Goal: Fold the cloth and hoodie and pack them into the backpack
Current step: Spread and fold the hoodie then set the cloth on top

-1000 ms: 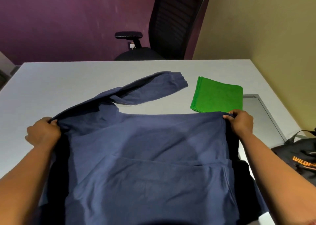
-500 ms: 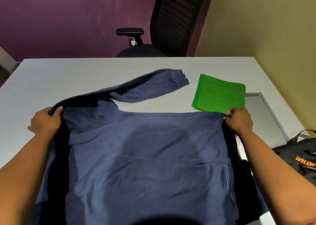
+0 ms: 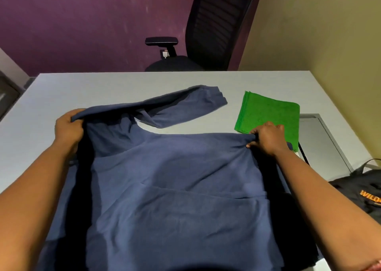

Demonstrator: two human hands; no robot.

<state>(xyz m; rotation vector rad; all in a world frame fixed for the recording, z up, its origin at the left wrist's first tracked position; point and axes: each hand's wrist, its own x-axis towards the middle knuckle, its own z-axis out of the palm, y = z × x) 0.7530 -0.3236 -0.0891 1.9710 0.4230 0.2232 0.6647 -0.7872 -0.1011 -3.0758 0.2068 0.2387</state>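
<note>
A blue hoodie (image 3: 175, 178) is spread across the near part of the grey table (image 3: 82, 89), one sleeve stretched toward the far middle. My left hand (image 3: 69, 128) grips its upper left edge and holds it lifted off the table. My right hand (image 3: 268, 137) pinches the upper right edge. A folded green cloth (image 3: 270, 114) lies flat just beyond my right hand. The black backpack (image 3: 362, 192) with orange lettering sits at the right edge, partly cut off.
A black office chair (image 3: 216, 27) stands behind the table's far edge. A grey panel (image 3: 321, 143) is set in the table at the right. Purple and beige walls close off the back and right.
Both hands have carried the hoodie's top edge farther from me. The left hand has raised its side, and the right hand now overlaps the near corner of the green cloth.
</note>
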